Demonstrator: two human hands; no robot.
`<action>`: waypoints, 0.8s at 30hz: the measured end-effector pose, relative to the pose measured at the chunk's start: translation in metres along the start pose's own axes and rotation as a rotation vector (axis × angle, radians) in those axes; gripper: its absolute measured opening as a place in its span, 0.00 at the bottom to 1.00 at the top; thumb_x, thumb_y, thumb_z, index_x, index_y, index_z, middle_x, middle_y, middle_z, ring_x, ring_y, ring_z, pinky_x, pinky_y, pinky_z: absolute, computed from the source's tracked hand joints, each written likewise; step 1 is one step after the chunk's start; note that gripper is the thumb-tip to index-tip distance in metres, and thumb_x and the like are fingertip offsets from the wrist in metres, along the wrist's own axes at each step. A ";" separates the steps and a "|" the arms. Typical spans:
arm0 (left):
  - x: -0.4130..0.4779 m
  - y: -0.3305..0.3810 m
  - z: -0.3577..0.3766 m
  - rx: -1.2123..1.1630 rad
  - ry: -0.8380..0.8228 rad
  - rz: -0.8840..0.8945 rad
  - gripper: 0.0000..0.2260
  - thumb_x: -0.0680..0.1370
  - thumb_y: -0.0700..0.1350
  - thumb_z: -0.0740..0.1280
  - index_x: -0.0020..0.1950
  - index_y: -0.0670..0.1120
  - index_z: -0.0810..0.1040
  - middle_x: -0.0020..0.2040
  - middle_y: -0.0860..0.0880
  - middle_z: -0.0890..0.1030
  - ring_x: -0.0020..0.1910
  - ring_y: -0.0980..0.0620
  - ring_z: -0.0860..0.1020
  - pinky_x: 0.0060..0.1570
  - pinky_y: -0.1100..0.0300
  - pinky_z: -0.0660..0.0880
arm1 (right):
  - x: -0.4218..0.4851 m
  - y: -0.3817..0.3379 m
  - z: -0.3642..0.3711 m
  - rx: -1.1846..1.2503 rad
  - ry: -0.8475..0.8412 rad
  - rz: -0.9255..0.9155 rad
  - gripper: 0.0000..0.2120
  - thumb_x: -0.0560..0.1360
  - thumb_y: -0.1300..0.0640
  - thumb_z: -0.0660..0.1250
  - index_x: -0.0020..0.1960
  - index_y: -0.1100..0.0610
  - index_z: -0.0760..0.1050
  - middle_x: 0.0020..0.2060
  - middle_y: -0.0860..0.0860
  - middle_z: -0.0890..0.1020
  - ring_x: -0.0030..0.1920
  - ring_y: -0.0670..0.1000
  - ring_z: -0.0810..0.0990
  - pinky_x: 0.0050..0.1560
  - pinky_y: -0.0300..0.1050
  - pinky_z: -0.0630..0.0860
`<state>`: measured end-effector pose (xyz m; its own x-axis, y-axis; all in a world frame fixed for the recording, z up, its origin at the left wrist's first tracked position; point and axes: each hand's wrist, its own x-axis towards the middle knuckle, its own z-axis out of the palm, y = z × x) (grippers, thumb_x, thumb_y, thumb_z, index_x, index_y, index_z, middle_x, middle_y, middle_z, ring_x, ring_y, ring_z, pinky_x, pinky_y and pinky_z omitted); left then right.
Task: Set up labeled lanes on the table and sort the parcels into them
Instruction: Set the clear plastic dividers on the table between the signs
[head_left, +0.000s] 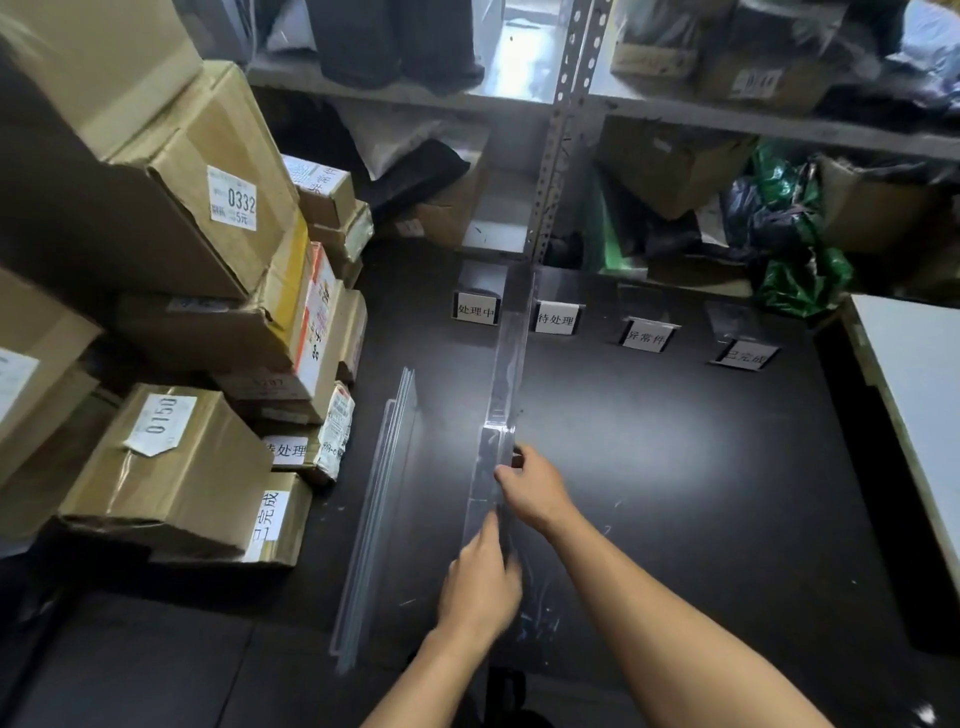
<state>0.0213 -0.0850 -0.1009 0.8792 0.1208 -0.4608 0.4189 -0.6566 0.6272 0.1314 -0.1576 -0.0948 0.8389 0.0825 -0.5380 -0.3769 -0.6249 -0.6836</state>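
A clear divider (511, 353) stands on edge on the black table (675, 467), running between two label stands (475, 310). The right hand (530, 488) grips its near part. The left hand (480, 587) touches its near end; blur hides any grasp. Boxes (171, 467) are stacked to the left.

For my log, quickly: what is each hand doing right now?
Left hand: on the clear divider, blurred; grip cannot be told.
Right hand: pinches the clear divider.

A parcel depot's sorting room: stacked numbered cardboard boxes (171, 218) on the left, metal shelving (563, 104) crammed with bagged packages behind, label stands (556, 317) across the dark worktop (675, 467).
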 end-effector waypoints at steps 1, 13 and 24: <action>0.001 -0.002 -0.001 -0.030 -0.033 0.001 0.28 0.78 0.45 0.59 0.77 0.58 0.55 0.69 0.51 0.74 0.63 0.41 0.75 0.58 0.50 0.74 | 0.000 0.000 0.001 -0.001 -0.014 0.010 0.19 0.76 0.58 0.63 0.67 0.58 0.72 0.60 0.54 0.81 0.59 0.55 0.79 0.51 0.40 0.71; 0.007 -0.014 -0.008 -0.226 -0.142 -0.008 0.28 0.78 0.48 0.59 0.76 0.62 0.54 0.70 0.54 0.73 0.68 0.51 0.73 0.65 0.53 0.71 | 0.006 0.004 0.007 0.004 -0.020 0.052 0.26 0.77 0.54 0.63 0.73 0.58 0.63 0.58 0.54 0.79 0.54 0.55 0.79 0.54 0.46 0.75; 0.018 -0.020 -0.010 -0.243 -0.153 -0.044 0.36 0.74 0.59 0.62 0.78 0.60 0.47 0.76 0.53 0.65 0.72 0.52 0.68 0.68 0.51 0.69 | 0.008 0.005 0.006 -0.039 -0.028 0.056 0.22 0.78 0.52 0.64 0.69 0.57 0.69 0.63 0.55 0.79 0.62 0.56 0.78 0.58 0.46 0.73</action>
<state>0.0311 -0.0623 -0.1150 0.8225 0.0195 -0.5685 0.5140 -0.4534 0.7282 0.1334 -0.1555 -0.1054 0.8054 0.0682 -0.5888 -0.4068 -0.6589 -0.6327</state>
